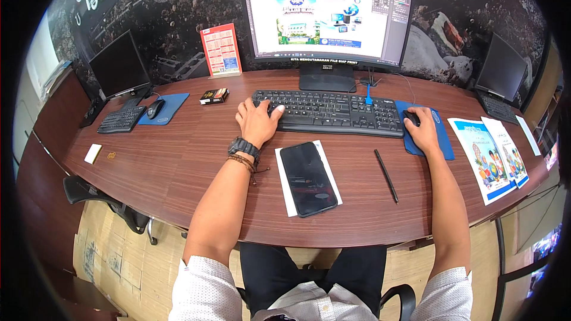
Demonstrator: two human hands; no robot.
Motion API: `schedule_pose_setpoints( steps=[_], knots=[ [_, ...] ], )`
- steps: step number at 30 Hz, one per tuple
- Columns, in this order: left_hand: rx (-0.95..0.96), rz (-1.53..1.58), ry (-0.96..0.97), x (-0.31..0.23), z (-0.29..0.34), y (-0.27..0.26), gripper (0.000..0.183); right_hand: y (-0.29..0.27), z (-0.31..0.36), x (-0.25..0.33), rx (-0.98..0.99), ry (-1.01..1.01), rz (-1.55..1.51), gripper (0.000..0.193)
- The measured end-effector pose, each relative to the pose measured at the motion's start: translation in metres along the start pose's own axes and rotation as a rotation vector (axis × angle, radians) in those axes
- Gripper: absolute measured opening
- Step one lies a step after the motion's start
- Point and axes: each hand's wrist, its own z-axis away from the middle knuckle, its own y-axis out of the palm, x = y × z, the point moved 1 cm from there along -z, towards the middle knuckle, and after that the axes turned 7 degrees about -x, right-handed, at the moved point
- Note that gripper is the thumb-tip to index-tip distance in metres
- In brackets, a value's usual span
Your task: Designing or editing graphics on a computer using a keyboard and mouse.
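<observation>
My left hand [256,122] rests at the left end of a black keyboard [333,108], fingers spread over the keys and thumb held out; it grips nothing. A dark watch and a beaded bracelet circle that wrist. At the keyboard's right, my right hand [423,132] curls over a black computer mouse [411,117], partly covering it. The mouse sits on a blue mouse pad [444,137]. Behind the keyboard, a curved monitor [330,21] displays a design program with a colourful layout. Between my forearms lie a black smartphone [308,179] on white paper and a slim black pen [386,176].
A red-and-white calendar [221,50] and a small dark box [214,96] stand left of the monitor. Further left are another monitor [121,64] and keyboard [121,120]. Printed booklets [483,160] lie at the right, before a third monitor [502,71]. An office chair [113,202] stands lower left.
</observation>
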Motion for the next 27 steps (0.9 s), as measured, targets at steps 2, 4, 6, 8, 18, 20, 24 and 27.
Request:
schedule_pose_setpoints(
  steps=[2,4,6,8,18,20,24,27],
  knots=[
    [0.033,0.038,-0.025,0.006,-0.003,-0.003,0.041,-0.001,0.000,-0.001,-0.001,0.002,-0.003,0.034],
    [0.101,0.186,-0.095,0.015,-0.009,0.004,0.035,-0.001,-0.001,-0.002,-0.003,0.002,-0.003,0.034],
    [0.125,0.182,-0.089,0.018,-0.009,0.007,0.042,0.000,0.000,-0.005,0.001,-0.001,-0.007,0.034],
    [0.123,0.153,-0.051,0.019,-0.007,0.008,0.045,0.001,0.000,-0.004,0.001,0.000,-0.006,0.034],
    [0.144,0.170,-0.045,0.018,-0.007,0.007,0.040,0.000,0.000,-0.006,-0.031,-0.023,-0.014,0.032],
    [0.138,0.169,-0.039,0.019,-0.007,0.008,0.042,0.001,-0.001,-0.007,-0.032,-0.025,-0.010,0.032],
    [0.148,0.169,-0.048,0.017,-0.007,0.006,0.042,0.000,-0.001,-0.006,-0.024,-0.008,0.002,0.032],
    [0.140,0.166,-0.049,0.019,-0.007,0.005,0.042,-0.001,0.000,-0.001,-0.018,0.002,-0.010,0.032]
  ],
)
